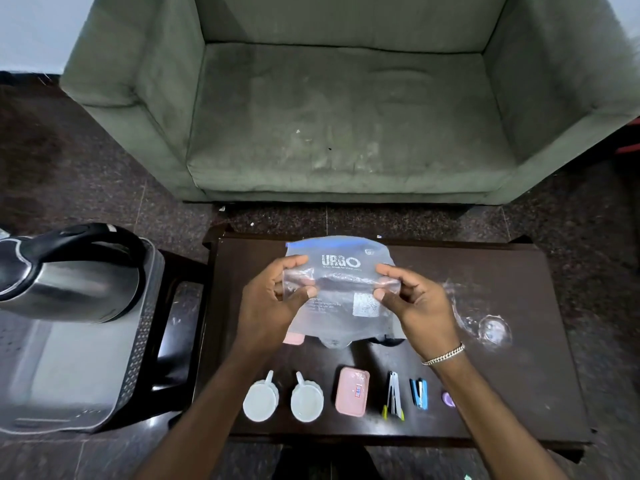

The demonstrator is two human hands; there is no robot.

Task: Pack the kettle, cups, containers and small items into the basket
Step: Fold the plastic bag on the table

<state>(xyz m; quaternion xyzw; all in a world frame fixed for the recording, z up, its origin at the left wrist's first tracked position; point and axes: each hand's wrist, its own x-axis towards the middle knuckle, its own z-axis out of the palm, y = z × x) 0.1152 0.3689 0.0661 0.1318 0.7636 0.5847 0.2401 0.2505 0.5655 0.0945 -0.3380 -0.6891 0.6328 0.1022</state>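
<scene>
Both hands hold up a clear zip bag (341, 289) with a blue seal strip and white print over the dark table (519, 358). My left hand (273, 303) pinches its left side, my right hand (415, 303) its right side. At the left, a steel kettle (65, 275) with a black handle lies in the grey basket (138, 341). Along the table's near edge stand two white cups (260, 400) (307, 400), a pink container (352, 391), a nail clipper (393, 398), a blue stapler (419, 393) and a small purple item (449, 399). Another pink object (294, 338) is mostly hidden behind the bag.
The basket rests on a black stool (180, 306) left of the table. A green sofa (332, 116) stands beyond the table. A clear crumpled wrapper (491, 329) lies on the table's right part. Dark speckled floor surrounds everything.
</scene>
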